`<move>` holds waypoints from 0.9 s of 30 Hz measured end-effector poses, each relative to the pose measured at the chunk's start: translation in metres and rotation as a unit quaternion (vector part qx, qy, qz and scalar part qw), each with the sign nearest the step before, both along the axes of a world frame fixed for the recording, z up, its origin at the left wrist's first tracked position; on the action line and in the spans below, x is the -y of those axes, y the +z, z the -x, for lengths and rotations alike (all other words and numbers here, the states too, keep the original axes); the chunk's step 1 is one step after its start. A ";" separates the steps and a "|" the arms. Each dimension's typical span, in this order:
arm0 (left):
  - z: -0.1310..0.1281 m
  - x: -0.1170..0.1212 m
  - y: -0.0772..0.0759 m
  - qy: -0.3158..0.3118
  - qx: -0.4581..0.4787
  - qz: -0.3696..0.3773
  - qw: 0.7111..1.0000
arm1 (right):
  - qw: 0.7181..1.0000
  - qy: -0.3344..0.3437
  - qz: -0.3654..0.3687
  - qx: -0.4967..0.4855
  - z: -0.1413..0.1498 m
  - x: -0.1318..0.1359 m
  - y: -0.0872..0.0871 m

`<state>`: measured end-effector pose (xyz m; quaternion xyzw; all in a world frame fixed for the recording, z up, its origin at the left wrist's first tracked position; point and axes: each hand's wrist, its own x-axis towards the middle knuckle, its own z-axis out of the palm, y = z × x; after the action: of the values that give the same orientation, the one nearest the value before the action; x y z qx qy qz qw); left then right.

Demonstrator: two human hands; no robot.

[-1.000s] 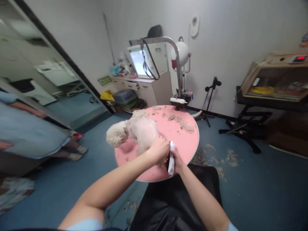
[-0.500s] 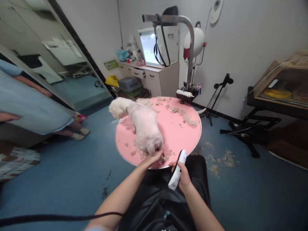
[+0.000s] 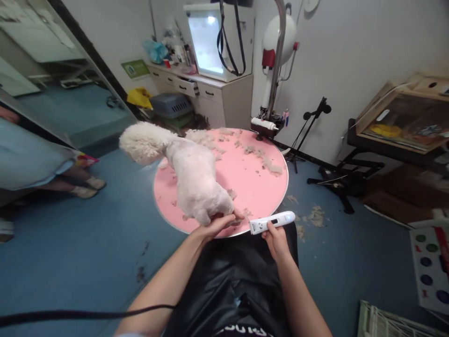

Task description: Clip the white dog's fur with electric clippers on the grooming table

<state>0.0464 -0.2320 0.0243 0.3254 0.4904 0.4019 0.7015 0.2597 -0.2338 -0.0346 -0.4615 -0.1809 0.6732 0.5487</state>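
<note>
A small white dog (image 3: 189,175) stands on a round pink grooming table (image 3: 259,182), head hanging over the far left rim and rump toward me. My left hand (image 3: 219,223) is closed around the dog's hind leg at the table's near edge. My right hand (image 3: 275,236) grips a white hair clipper (image 3: 271,222), held level just off the near rim, its head pointing left toward the dog's leg. Clumps of cut fur (image 3: 268,164) lie scattered over the pink top. A black apron (image 3: 231,281) covers my lap.
A metal grooming arm (image 3: 277,56) with black straps rises from the table's far edge. A cabinet (image 3: 213,93) with a lit box stands behind, a dark stand (image 3: 365,159) with a glass case to the right. Another person in light blue (image 3: 31,159) stands left. Fur litters the blue floor (image 3: 315,215).
My view dropped and shifted. The clipper turned from upright to level and moved off the dog to the table's near edge. My left hand stays on the hind leg; the dog stepped left.
</note>
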 end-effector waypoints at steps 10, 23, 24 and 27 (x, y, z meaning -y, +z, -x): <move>-0.004 0.005 0.007 -0.004 -0.148 -0.090 0.985 | 1.000 0.012 -0.004 -0.016 0.022 -0.031 0.002; 0.013 0.004 0.021 -0.065 -0.192 -0.132 0.970 | 0.999 0.027 -0.033 0.011 0.038 -0.040 0.013; 0.013 0.003 0.024 -0.066 -0.203 -0.135 0.967 | 0.999 0.019 -0.035 0.018 0.038 -0.041 0.014; 0.016 0.003 0.032 -0.075 -0.251 -0.154 0.953 | 0.998 0.020 -0.054 0.035 0.041 -0.042 0.014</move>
<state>0.0303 -0.2347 0.0567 0.5560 0.5570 0.3238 0.5252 0.2190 -0.1914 -0.0201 -0.4509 -0.2455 0.6569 0.5522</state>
